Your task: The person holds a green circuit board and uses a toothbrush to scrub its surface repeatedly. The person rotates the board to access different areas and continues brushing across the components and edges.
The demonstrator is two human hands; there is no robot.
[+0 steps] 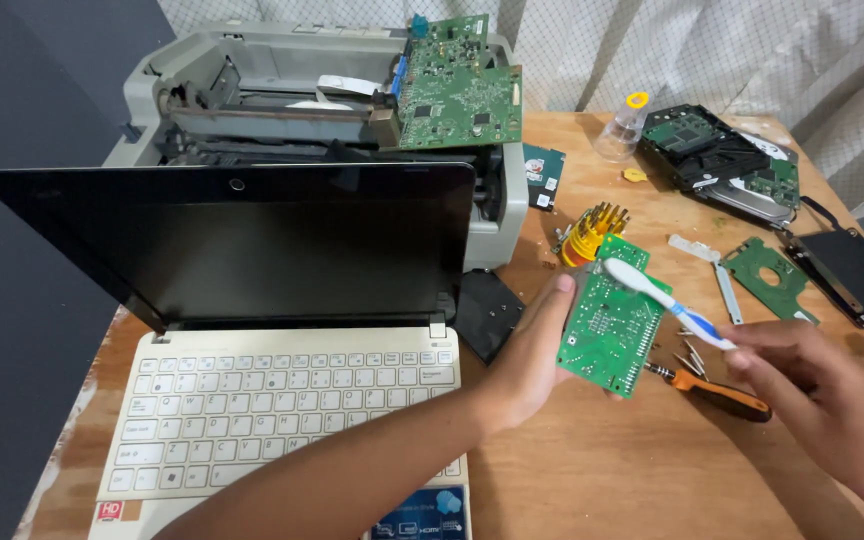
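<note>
My left hand [532,352] holds a small green circuit board [612,322] up by its left edge, tilted above the wooden table. A white and blue toothbrush [664,298] is gripped in my right hand [820,400]. Its head rests on the board's upper part.
An open white laptop [282,395] with a dark screen sits at the left. Behind it stands an opened grey printer [252,90] with green boards leaning on it. An orange screwdriver [717,395], loose bits, a yellow bit holder [592,232], hard drives [727,160] and drive parts lie at the right.
</note>
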